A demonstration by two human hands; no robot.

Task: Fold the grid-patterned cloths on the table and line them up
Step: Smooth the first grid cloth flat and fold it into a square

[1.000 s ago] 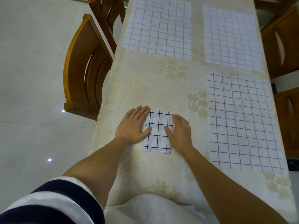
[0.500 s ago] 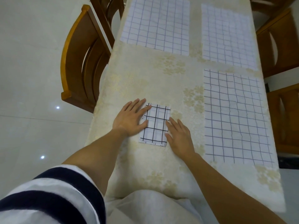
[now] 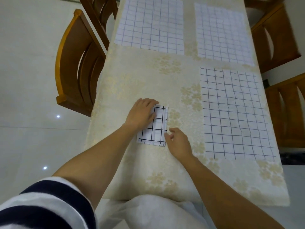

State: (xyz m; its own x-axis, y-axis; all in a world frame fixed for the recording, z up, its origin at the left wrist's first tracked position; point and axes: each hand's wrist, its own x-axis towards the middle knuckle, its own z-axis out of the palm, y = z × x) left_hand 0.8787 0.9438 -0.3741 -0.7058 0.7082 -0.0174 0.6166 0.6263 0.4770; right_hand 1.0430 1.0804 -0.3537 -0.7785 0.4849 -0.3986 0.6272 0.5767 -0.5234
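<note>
Left hand (image 3: 142,115): fingers flat, spread, pressing the small folded white black-grid cloth (image 3: 156,128) onto the cream floral desk (image 3: 148,162).
Right hand (image 3: 179,142): fingers loosely curled, touching the cloth's near right corner, gripping nothing.

I see a long rectangular table (image 3: 148,80) covered by a cream tablecloth with pale gold flower motifs, running away from me. Near its middle lies a small folded white cloth with a bold black grid (image 3: 159,128), a narrow upright rectangle. To its right, well apart, a large unfolded white cloth with a thin dark grid (image 3: 234,113) lies flat near the table's right edge. At the far end two more unfolded white gridded cloths lie side by side with a strip of tablecloth between them: one far left (image 3: 151,25), one far right (image 3: 222,32), both faintly lined.
</note>
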